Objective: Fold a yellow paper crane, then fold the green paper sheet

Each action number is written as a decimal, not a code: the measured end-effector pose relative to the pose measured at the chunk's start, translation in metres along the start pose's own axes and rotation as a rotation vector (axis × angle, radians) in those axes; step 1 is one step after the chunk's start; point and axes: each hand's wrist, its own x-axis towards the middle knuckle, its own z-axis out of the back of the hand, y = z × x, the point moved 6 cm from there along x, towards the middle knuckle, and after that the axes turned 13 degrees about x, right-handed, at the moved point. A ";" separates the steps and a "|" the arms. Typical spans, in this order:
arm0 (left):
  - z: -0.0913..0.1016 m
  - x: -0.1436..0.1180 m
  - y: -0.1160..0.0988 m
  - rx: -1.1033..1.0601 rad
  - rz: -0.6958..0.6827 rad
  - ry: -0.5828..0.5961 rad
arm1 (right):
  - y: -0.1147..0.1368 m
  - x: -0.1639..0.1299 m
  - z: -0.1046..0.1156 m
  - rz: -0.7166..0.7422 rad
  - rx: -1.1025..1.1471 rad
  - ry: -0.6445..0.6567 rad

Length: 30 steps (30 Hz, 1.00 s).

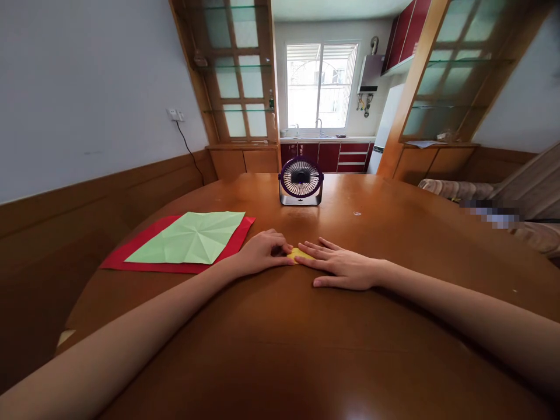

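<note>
Between the side edges of a wooden table (pixel 262 350), yellow paper (pixel 297 255) lies partly covered: a person's left hand (pixel 263 252), half-curled, sets thumb and fingertips to its left end, grip unclear; the right hand (pixel 345 268), palm-down, fingers spread, rests across the other, grasping nothing.

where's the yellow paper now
In the head view, the yellow paper is just right of centre, on the table, between the left hand and the right hand, whose fingers partly cover it.
</note>
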 end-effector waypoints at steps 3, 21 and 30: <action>0.001 0.000 -0.001 -0.003 0.004 -0.003 | 0.000 0.000 0.000 0.004 -0.004 -0.016; -0.001 -0.004 0.003 0.032 -0.024 -0.001 | 0.001 -0.008 0.008 0.060 -0.030 -0.057; -0.001 -0.006 0.003 0.022 -0.004 0.005 | -0.010 -0.016 0.019 0.047 -0.010 -0.209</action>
